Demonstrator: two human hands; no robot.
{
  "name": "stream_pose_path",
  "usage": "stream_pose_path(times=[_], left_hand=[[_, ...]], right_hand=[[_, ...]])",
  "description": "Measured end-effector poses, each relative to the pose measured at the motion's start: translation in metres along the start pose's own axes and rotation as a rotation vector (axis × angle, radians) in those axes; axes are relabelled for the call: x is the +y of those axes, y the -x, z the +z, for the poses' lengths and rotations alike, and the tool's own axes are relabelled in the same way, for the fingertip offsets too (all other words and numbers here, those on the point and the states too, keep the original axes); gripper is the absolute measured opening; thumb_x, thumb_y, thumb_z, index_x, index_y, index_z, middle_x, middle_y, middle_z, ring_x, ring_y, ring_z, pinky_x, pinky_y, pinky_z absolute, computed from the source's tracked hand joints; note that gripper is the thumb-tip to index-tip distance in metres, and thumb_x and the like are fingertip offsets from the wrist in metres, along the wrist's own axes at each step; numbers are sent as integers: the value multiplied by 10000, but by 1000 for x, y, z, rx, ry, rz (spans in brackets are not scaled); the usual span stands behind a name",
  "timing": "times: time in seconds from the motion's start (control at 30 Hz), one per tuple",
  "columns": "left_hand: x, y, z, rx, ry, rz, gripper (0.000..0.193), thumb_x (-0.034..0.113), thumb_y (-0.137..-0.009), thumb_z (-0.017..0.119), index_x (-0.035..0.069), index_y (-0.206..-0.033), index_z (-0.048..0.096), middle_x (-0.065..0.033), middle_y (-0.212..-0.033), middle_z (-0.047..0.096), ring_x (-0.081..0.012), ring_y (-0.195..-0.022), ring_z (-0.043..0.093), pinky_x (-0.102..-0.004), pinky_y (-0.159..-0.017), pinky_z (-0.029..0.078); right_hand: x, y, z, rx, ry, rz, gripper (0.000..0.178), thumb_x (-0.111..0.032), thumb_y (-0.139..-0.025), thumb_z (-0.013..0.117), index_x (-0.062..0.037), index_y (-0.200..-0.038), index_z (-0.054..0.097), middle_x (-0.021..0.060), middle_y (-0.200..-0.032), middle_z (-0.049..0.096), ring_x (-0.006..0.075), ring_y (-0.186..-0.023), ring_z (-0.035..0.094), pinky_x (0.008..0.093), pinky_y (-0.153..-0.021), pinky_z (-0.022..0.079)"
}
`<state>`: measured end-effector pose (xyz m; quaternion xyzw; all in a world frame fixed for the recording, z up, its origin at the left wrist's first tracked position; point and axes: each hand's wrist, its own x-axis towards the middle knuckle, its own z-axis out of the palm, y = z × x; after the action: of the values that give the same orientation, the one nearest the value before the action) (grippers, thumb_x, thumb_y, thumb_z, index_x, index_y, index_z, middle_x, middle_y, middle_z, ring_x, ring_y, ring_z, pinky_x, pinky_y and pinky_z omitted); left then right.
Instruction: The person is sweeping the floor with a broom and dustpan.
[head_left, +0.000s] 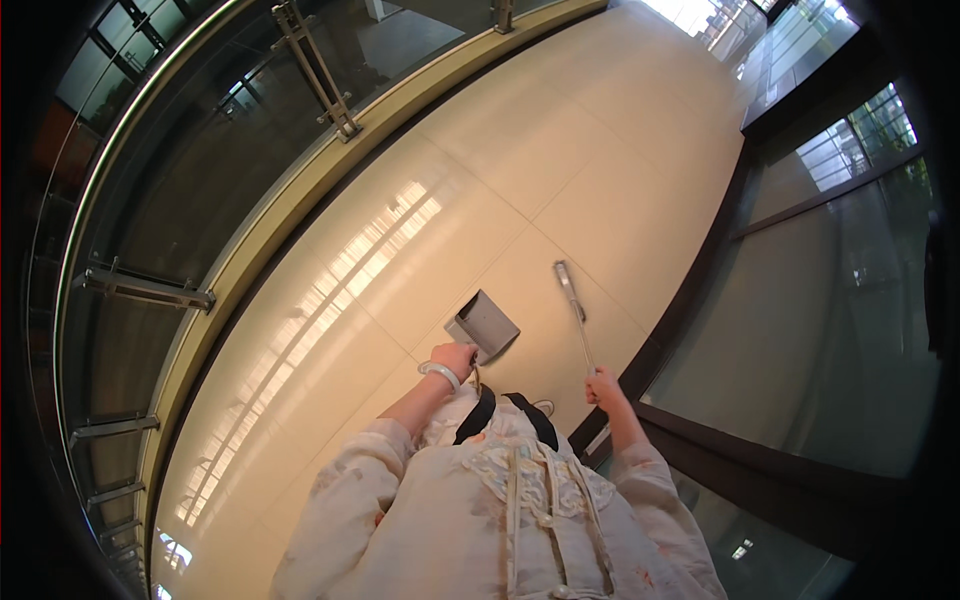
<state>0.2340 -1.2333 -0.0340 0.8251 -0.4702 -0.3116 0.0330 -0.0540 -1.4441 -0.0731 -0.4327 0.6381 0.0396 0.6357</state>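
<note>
My left hand (pixel 455 358), a pale bangle round its wrist, is closed on the upper end of a long-handled dustpan. The grey pan of this dustpan (pixel 492 326) is beyond the hand, near the floor, its dark open side turned to the far left. Most of its handle is hidden by the hand. Out to the right, my right hand (pixel 603 387) grips the thin light stick of a broom (pixel 569 288). The broom's narrow grey head with dark bristles points away from me over the tiles, apart from the dustpan.
Glossy beige floor tiles (pixel 560 120) run ahead between two sides. A glass railing with metal posts (pixel 320 80) and a raised kerb (pixel 400 100) curve along the left. Dark-framed glass panels (pixel 820 290) line the right, close to my right arm. Bright windows (pixel 700 25) are at the far end.
</note>
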Motion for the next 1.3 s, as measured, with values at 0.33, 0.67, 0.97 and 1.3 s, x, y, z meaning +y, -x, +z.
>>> stream_pose_path(times=[0.33, 0.67, 0.97, 1.3], left_hand=[[-37, -2, -19, -8, 73, 9, 181, 209, -725, 592, 165, -899, 613, -76, -801, 653, -270, -774, 625, -396, -646, 485], [-32, -21, -27, -25, 71, 41, 214, 194, -708, 586, 178, -918, 626, -91, -795, 651, -278, -765, 626, -407, -649, 489], [-18, -27, -24, -41, 28, -43, 219, 205, -709, 571, 188, -916, 641, -69, -785, 655, -260, -750, 624, -390, -651, 490], [34, -47, -32, -48, 15, -110, 141, 244, -720, 581, 215, -828, 666, -40, -793, 658, -240, -757, 625, -374, -645, 490]], right_hand=[[-3, 48, 88, -275, 309, 154, 482, 86, -680, 544, -77, -1113, 409, 85, -611, 470, 159, -407, 437, 312, -330, 321], [-70, 69, -6, -122, -196, 164, 480, 131, -702, 517, 12, -1152, 402, 110, -616, 474, 111, -427, 402, 236, -352, 265], [-42, -11, 92, -55, 99, 1, 331, 89, -697, 517, -13, -994, 412, 84, -518, 457, 156, -363, 437, 284, -300, 313], [-63, -12, -85, -476, -229, 294, 480, 101, -690, 523, 20, -1146, 398, 99, -603, 462, 109, -405, 388, 245, -340, 269]])
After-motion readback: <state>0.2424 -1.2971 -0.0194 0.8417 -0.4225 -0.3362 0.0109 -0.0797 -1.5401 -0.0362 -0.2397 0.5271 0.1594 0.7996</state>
